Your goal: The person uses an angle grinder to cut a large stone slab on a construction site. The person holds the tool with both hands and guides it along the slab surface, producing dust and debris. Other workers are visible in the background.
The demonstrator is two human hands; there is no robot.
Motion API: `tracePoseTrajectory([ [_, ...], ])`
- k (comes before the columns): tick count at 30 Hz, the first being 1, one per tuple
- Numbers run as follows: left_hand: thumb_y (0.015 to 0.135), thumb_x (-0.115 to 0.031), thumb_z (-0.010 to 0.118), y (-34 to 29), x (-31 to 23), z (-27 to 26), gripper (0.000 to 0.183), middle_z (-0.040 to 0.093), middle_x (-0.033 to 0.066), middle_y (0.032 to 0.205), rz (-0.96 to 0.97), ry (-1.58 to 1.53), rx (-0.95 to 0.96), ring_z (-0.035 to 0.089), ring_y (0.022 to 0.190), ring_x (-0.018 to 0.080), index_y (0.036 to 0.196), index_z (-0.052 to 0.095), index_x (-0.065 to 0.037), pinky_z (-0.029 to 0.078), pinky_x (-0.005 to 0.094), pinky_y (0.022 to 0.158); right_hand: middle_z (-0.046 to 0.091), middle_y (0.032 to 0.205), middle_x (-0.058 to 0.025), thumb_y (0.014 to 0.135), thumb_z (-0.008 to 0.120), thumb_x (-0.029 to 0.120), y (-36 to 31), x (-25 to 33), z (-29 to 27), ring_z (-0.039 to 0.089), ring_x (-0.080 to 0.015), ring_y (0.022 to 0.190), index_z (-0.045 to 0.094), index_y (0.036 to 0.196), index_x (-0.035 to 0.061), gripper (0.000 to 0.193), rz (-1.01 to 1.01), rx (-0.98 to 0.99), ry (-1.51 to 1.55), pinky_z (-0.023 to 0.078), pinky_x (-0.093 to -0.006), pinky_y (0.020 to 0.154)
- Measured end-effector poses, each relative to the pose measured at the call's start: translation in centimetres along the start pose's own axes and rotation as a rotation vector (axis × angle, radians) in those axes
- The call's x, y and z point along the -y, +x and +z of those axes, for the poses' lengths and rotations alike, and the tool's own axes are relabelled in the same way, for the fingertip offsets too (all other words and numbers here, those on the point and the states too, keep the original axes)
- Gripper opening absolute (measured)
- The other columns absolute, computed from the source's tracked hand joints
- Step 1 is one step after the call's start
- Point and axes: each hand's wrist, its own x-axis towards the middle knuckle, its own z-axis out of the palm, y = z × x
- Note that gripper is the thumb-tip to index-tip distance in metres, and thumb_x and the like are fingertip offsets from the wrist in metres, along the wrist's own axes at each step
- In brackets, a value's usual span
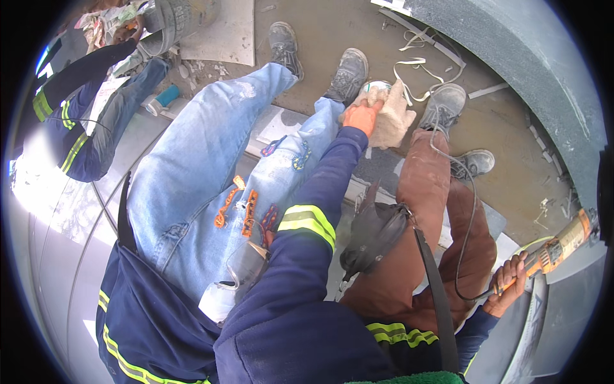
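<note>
My left hand (362,119) is stretched far forward, its fingers closed over a crumpled beige cloth (391,123) between my leg and a neighbour's. A small white round thing (378,85) shows at the cloth's far edge; what it is I cannot make out. At the right, my right hand (510,278) is wrapped round the rear end of an orange corded power tool (563,243). The tool's dark head points away from me, at the picture's right rim. Its grey cord (470,230) runs over my brown trousers (425,173). A black bag-like item (373,246) hangs by a strap over my lap.
Close at my left sits a person in light blue jeans (192,153), clear safety glasses (240,275) at their lap. Another person (83,128) works beyond, beside a grey bucket (171,22). A large curved grey panel (531,57) borders the right. White strips (419,64) litter the dusty floor.
</note>
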Motion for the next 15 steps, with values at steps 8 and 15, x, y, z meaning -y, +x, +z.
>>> tracePoseTrajectory([
  [8,0.088,-0.003,0.059,0.4,-0.1,1.4,0.068,0.064,0.0153,0.137,0.066,0.072,-0.02,0.069,0.11,0.0459,0.147,0.056,-0.037,0.058,0.0536,0.093,0.042,0.073,0.0018,0.1,0.059,0.006,0.7,-1.4,0.0,0.042,-0.0044,0.05,0.049,0.115,0.0034,0.018,-0.013,-0.03,-0.027,0.041,-0.0195,0.038],
  [15,0.087,-0.004,0.059,0.9,0.3,1.8,0.067,0.066,0.0188,0.134,0.139,0.088,-0.06,0.071,0.104,0.0468,0.146,0.057,-0.036,0.059,0.0524,0.089,0.043,0.074,0.0015,0.099,0.059,0.006,0.9,-2.4,0.7,0.043,-0.0052,0.051,0.049,0.112,0.0049,0.017,-0.014,-0.034,0.015,0.043,-0.0206,0.039],
])
